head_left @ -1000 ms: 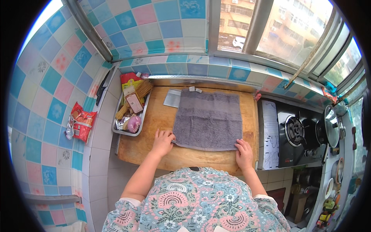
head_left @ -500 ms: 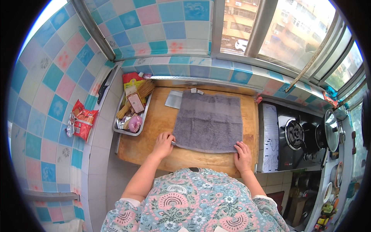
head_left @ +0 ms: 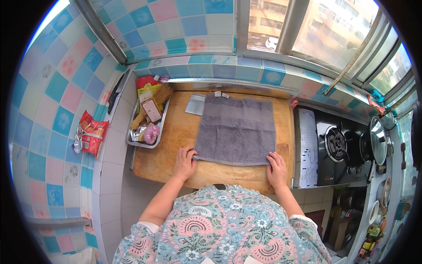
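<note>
Grey towel (head_left: pixel 235 132) lies flat on the wooden table (head_left: pixel 173 127), left hand (head_left: pixel 185 163) at its 7 o'clock corner, right hand (head_left: pixel 276 169) at 5 o'clock, fingers kinda curled, can't tell if they're pinching.

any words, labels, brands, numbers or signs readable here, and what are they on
None reads clearly.
Shiny red bag: print too small and blurred.
Pale pink rectangular box: print too small.
Small white tags on grey terry towel: too small.
Black glass-topped gas stove: small red mark, too small.
</note>
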Demonstrator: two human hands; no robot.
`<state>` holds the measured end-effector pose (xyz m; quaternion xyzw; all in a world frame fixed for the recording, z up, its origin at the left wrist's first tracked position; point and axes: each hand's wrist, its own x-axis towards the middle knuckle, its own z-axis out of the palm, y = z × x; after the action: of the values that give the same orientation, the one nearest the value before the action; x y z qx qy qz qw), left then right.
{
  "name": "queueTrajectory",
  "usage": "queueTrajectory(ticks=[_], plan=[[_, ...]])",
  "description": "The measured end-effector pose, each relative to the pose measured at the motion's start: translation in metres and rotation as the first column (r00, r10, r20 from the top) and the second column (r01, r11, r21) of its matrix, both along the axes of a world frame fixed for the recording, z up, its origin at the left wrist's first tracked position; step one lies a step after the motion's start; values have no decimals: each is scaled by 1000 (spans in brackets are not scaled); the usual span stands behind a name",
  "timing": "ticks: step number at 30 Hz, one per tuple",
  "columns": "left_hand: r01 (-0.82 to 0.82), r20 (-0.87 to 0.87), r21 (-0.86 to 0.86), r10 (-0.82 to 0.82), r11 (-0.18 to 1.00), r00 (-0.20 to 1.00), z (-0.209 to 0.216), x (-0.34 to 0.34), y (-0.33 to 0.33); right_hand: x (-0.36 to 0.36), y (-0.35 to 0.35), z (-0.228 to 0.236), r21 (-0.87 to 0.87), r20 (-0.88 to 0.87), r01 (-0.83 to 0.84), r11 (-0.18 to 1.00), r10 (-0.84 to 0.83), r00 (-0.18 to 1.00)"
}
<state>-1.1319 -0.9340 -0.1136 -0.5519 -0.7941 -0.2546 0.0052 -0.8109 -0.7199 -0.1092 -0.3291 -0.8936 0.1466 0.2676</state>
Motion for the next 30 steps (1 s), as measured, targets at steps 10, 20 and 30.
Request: queueTrajectory(ticks=[10, 20, 30], plan=[[-2, 174, 28, -2, 1000, 985, -18, -12, 1, -3, 30, -39, 21, 180, 385, 923, -382, 907], [93, -91, -403, -141, 911, 986, 1, 63, -22, 6, -65, 6, -120, 437, -284, 951, 308, 845], [-608, -324, -363, 516, 706, 793, -6, -59, -152, 84, -7, -20, 62, 584, 416, 907, -371, 722]])
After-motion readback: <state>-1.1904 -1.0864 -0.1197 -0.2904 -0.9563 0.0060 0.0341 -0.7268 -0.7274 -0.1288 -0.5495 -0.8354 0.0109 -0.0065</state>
